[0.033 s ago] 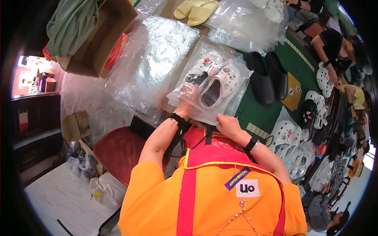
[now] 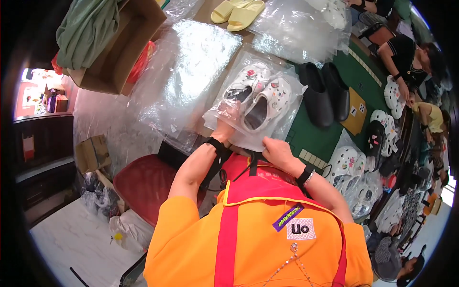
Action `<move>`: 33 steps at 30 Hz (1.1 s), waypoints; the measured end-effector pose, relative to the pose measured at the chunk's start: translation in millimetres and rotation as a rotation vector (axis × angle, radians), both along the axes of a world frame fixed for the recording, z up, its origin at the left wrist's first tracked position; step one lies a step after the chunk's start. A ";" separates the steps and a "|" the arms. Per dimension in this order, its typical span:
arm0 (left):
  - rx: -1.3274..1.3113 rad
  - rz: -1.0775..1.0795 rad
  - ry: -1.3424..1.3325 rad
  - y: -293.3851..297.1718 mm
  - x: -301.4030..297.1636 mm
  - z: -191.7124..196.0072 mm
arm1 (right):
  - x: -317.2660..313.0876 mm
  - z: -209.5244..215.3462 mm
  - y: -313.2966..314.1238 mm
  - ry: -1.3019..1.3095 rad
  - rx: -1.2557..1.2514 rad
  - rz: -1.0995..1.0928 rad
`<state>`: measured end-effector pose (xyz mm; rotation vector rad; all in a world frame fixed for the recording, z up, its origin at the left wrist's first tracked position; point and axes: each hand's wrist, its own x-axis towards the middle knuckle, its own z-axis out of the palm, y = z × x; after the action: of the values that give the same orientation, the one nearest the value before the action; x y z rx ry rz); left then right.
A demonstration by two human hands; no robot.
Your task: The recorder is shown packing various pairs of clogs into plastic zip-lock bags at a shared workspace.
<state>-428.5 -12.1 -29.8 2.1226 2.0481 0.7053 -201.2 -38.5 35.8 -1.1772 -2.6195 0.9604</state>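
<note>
- Hands first: the left hand pinches the near edge of a clear plastic bag, fingers closed on the film; the right hand lies at the bag's near right corner, and I cannot tell whether it grips or only presses.
- Shoes: a pair of white clogs with small charms sits inside that bag, on the bench, just ahead of both hands.
- Risk, as I judge it: the film is thin and slack, so a pull from one hand alone could tear the mouth or let the clogs slide out toward the near edge.
- The charms could snag the film if the pair shifts inside.
- Loose plastic sheets lie touching the bag on its left; they could get caught up with it.
- Black clogs stand near on the right, close enough to be knocked by a wide sweep.
- A cardboard box sits well apart, far left.
</note>
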 end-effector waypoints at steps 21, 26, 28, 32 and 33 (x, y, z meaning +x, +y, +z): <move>0.078 -0.058 0.057 22.7 -8.5 51.1 | -15.6 26.4 19.4 -0.037 -0.250 -0.111; -0.060 -0.088 0.284 11.1 4.0 0.4 | -12.2 13.4 18.6 -0.022 -0.222 0.095; 0.178 -0.164 0.256 13.5 10.4 -4.7 | -8.7 12.9 24.1 -0.032 -0.215 0.060; -0.174 0.009 0.058 29.2 23.1 -10.8 | 3.2 9.3 37.2 -0.059 -0.192 -0.014; -0.170 -0.003 0.054 34.3 27.1 -7.9 | 8.3 6.8 38.5 -0.064 -0.189 -0.026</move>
<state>-401.5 22.2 -37.7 2.0707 2.0497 0.4600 -192.8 0.1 42.6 -1.3004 -2.6013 1.2072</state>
